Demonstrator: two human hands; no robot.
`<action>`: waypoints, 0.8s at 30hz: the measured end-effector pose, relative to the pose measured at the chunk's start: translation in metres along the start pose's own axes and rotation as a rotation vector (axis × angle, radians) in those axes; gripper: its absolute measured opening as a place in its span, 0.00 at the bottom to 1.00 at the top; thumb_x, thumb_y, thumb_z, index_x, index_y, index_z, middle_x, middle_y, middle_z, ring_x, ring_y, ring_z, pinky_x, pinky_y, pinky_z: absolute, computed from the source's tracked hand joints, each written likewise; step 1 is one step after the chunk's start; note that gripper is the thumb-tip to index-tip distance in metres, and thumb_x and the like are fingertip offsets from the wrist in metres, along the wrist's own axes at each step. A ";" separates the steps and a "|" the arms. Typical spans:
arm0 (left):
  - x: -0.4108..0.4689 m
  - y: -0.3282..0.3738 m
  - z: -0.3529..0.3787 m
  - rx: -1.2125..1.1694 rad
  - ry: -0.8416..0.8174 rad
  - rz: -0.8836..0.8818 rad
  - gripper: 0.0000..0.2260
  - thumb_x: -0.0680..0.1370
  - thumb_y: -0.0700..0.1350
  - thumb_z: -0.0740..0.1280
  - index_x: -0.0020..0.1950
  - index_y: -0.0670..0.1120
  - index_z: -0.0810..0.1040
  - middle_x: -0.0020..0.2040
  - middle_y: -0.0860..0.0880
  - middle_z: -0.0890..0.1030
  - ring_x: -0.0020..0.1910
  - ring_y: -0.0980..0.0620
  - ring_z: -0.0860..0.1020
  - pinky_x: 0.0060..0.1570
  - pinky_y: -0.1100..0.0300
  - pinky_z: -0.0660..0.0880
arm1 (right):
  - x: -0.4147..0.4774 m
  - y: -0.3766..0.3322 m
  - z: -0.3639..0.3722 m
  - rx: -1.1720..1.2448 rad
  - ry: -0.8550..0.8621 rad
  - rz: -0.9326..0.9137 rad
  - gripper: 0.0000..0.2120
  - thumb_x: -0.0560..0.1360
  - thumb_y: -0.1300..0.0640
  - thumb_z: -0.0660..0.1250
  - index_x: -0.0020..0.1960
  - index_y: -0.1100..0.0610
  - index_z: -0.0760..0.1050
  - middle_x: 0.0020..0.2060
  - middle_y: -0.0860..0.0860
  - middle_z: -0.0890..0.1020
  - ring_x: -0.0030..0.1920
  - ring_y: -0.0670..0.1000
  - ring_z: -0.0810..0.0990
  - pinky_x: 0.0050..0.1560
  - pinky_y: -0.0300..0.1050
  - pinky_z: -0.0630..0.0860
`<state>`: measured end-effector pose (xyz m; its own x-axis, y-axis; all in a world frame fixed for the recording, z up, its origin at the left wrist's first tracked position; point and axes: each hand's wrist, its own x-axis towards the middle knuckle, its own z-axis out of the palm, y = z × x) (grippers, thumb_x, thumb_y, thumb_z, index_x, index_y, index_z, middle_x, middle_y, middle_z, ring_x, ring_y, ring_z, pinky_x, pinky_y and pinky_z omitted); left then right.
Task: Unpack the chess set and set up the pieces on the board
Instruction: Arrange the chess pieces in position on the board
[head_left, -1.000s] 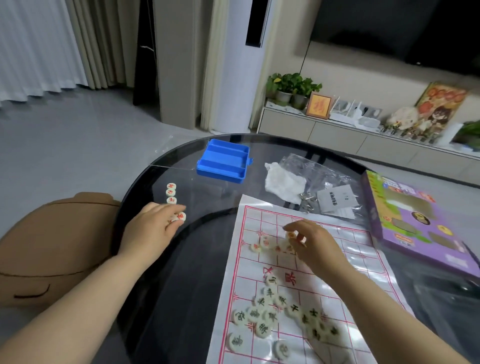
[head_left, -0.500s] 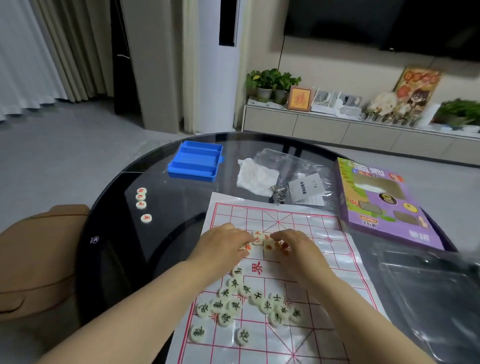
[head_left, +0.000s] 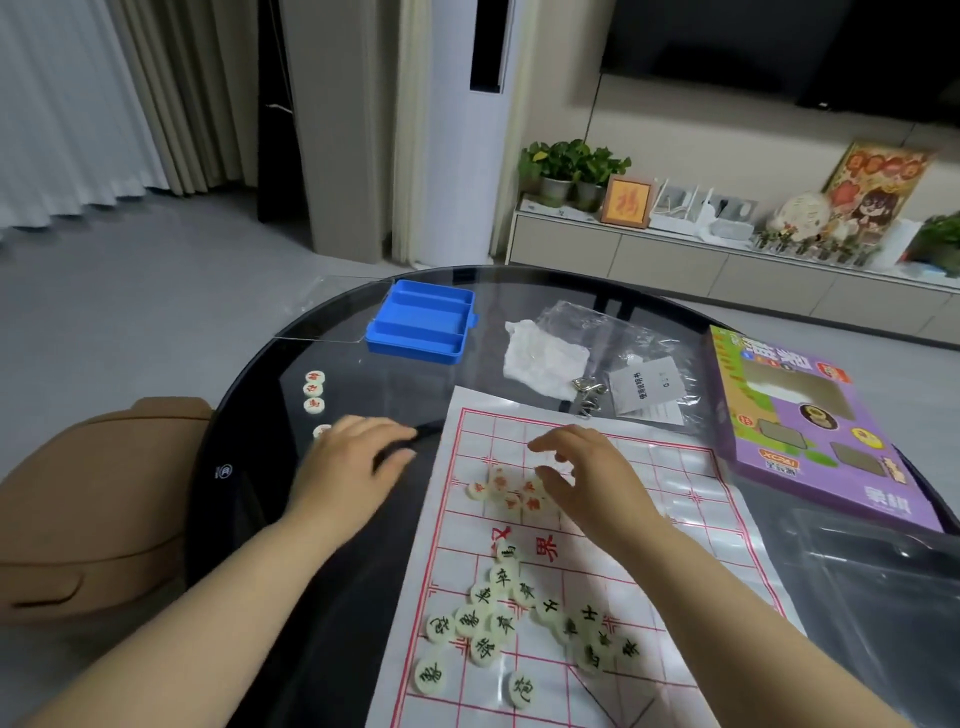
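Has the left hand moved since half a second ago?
Yes. The left hand has left the board and gone left, past its left edge, onto the dark table beside the row of red pieces.

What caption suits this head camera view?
Left hand beside a row of pieces; right hand over the red cluster on the board.

Table top (head_left: 239, 545): dark glossy glass. Board sheet (head_left: 691, 493): thin, shiny. Pieces (head_left: 503, 622): smooth, plastic-ish. Blue tray (head_left: 421, 332): matt plastic. Bag (head_left: 587, 322): clear crinkly film.
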<state>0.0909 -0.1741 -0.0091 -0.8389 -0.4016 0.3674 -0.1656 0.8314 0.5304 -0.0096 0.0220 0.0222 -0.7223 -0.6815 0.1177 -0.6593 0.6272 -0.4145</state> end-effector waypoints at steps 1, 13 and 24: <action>0.000 -0.014 -0.007 0.025 0.044 -0.072 0.10 0.74 0.42 0.67 0.53 0.42 0.81 0.52 0.45 0.81 0.55 0.42 0.75 0.55 0.52 0.68 | 0.007 -0.008 0.003 -0.004 -0.015 -0.019 0.14 0.77 0.60 0.61 0.62 0.55 0.72 0.61 0.48 0.74 0.61 0.48 0.71 0.56 0.35 0.65; 0.011 -0.069 -0.022 0.203 -0.025 -0.217 0.22 0.74 0.55 0.64 0.67 0.51 0.69 0.68 0.53 0.67 0.67 0.51 0.63 0.63 0.60 0.55 | 0.119 -0.110 0.075 -0.021 -0.211 -0.161 0.21 0.76 0.67 0.56 0.68 0.55 0.67 0.66 0.54 0.68 0.66 0.54 0.66 0.64 0.46 0.66; 0.015 -0.082 -0.013 0.213 0.114 -0.311 0.12 0.77 0.47 0.60 0.59 0.46 0.75 0.60 0.49 0.74 0.61 0.48 0.68 0.58 0.58 0.61 | 0.164 -0.130 0.103 -0.167 -0.423 -0.329 0.31 0.74 0.72 0.54 0.73 0.52 0.58 0.75 0.48 0.52 0.73 0.54 0.55 0.69 0.45 0.57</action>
<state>0.0987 -0.2534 -0.0369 -0.6708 -0.6771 0.3026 -0.5168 0.7194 0.4641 -0.0208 -0.2106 0.0028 -0.3491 -0.9215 -0.1701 -0.8847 0.3839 -0.2645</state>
